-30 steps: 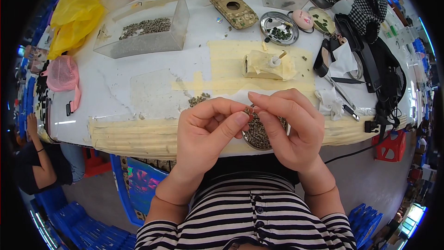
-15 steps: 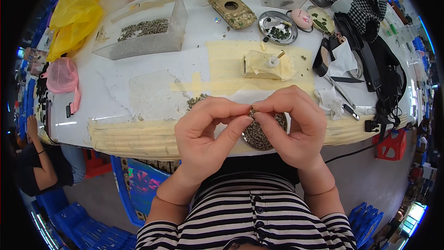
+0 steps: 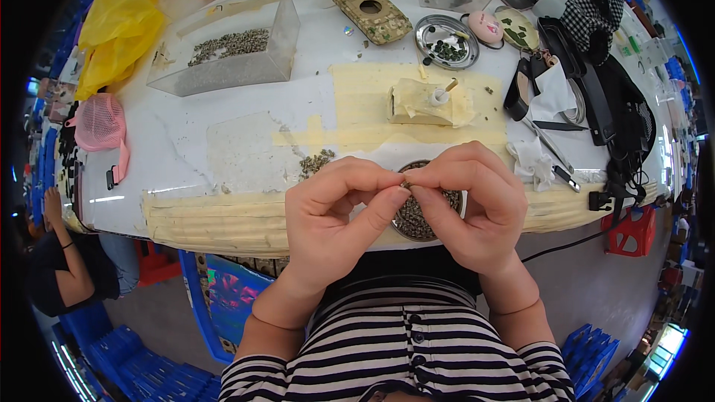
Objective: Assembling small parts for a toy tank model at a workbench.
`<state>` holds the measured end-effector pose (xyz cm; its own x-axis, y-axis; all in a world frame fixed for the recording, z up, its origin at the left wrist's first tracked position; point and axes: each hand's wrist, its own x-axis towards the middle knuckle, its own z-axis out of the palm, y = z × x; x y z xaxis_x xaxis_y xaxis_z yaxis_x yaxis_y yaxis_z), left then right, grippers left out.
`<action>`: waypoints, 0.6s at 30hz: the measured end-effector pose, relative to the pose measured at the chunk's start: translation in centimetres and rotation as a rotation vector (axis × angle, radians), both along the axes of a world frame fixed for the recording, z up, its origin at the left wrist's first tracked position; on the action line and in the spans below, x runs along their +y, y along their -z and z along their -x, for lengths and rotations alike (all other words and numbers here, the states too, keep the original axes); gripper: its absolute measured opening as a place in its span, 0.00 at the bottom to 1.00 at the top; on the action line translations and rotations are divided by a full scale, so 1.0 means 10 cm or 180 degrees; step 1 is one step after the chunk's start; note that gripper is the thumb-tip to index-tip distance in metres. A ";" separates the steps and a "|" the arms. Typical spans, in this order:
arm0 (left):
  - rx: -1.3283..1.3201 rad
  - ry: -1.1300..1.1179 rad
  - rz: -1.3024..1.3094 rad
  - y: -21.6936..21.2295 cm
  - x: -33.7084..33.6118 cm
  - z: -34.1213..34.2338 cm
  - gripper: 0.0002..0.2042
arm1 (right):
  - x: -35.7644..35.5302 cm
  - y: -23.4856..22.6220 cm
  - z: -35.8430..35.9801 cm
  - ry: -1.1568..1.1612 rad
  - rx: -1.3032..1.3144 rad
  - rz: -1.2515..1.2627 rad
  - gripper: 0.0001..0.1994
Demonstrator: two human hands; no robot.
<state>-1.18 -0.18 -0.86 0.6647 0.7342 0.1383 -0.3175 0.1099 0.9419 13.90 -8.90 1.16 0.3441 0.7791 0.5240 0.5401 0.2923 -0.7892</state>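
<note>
Over a round dish (image 3: 414,239) at the table's near edge, my left hand (image 3: 328,216) and my right hand (image 3: 480,201) meet fingertip to fingertip. Each has thumb and forefinger pinched on a tiny grey-brown part (image 3: 406,184), mostly covered by the fingertips. Many similar small parts (image 3: 417,221) fill the dish below. A loose heap of small parts (image 3: 316,163) lies on the table just beyond my left hand. Farther ahead stands a tape-wrapped block (image 3: 406,108) with a small white pot and a stick on top.
A clear bin (image 3: 246,78) of small parts stands far left, near a yellow bag (image 3: 115,26) and pink mesh item (image 3: 100,120). A camouflage model hull (image 3: 387,24) and metal dish (image 3: 473,52) lie farther back. Tweezers (image 3: 551,147) and black straps are right. Another person's arm (image 3: 67,253) shows left.
My hands stay pinched together over the dish, with only a slight shift of the fingertips. More of the dish's far rim shows between them. Nothing else has visibly moved on the table.
</note>
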 end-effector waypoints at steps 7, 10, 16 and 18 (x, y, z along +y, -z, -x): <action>-0.0083 0.0026 0.0158 0.01 0.01 0.01 0.07 | -0.02 -0.02 0.01 -0.0051 0.0080 0.0204 0.10; -0.0165 0.0177 0.0372 0.00 0.03 0.01 0.06 | -0.01 0.00 0.01 0.0038 -0.0047 0.0056 0.11; -0.0373 0.0468 0.0763 0.01 0.06 0.03 0.06 | 0.01 0.04 0.00 0.0063 -0.0170 -0.0068 0.11; -0.0453 0.0431 0.0761 0.03 0.05 0.02 0.07 | 0.01 0.03 -0.01 0.0032 -0.0163 -0.0033 0.11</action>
